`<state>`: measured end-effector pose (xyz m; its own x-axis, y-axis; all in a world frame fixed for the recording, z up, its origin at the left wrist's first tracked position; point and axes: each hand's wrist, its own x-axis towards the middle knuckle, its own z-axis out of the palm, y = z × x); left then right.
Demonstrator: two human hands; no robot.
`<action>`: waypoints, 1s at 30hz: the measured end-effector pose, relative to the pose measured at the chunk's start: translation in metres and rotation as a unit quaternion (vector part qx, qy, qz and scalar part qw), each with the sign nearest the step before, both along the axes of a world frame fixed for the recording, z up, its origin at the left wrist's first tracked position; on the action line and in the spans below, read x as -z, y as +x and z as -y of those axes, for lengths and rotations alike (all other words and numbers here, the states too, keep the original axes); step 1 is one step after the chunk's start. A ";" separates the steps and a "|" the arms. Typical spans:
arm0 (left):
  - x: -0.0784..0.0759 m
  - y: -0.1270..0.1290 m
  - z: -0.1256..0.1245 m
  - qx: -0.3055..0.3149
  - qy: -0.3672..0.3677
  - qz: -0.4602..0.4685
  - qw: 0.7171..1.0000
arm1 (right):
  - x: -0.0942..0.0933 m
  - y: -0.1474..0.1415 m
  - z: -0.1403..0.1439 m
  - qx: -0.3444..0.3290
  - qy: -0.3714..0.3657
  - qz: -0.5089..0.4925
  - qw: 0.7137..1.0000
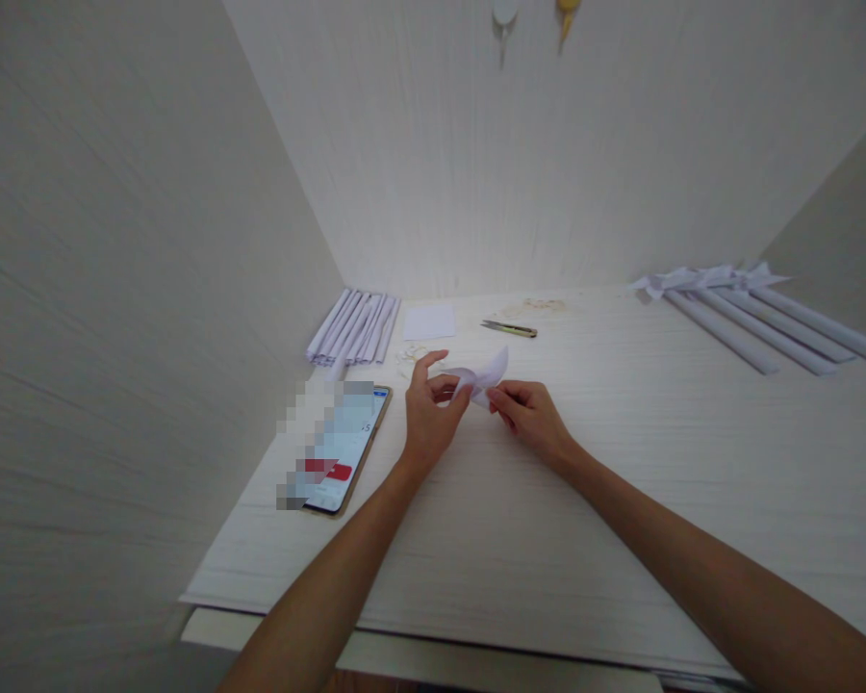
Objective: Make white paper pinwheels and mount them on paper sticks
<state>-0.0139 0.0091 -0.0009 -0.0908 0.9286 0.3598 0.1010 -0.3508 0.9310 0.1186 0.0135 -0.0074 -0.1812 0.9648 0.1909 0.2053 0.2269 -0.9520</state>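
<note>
"White folded paper (pixel 494 368): where?"
"Over the desk (pixel 512 549), between left hand (pixel 431 412) and right hand (pixel 532 414), each grip pinching it."
"Best handling?"
"Pinch lightly; hard pressure may crease it."

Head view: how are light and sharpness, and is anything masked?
Head view: rear of the white table brighter, its front dimmer; mosaic blocks over part of the tan-cased rectangular phone; thin white folded paper between bare left hand and bare right hand soft, fine creases unclear.

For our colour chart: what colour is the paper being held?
The paper is white; see the head view.
</note>
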 end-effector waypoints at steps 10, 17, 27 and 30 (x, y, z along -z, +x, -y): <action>-0.002 0.000 0.001 0.005 -0.004 -0.001 1.000 | 0.000 0.000 0.000 0.011 0.015 0.016 1.000; -0.003 -0.001 0.001 0.016 -0.009 0.001 1.000 | 0.000 0.001 0.000 0.016 0.019 0.024 0.999; -0.001 -0.001 0.000 0.010 -0.014 0.002 1.000 | -0.002 0.001 0.001 0.012 0.016 0.035 0.999; 0.000 -0.002 -0.001 0.009 -0.014 -0.007 1.000 | 0.000 0.001 0.001 0.026 0.028 0.056 0.998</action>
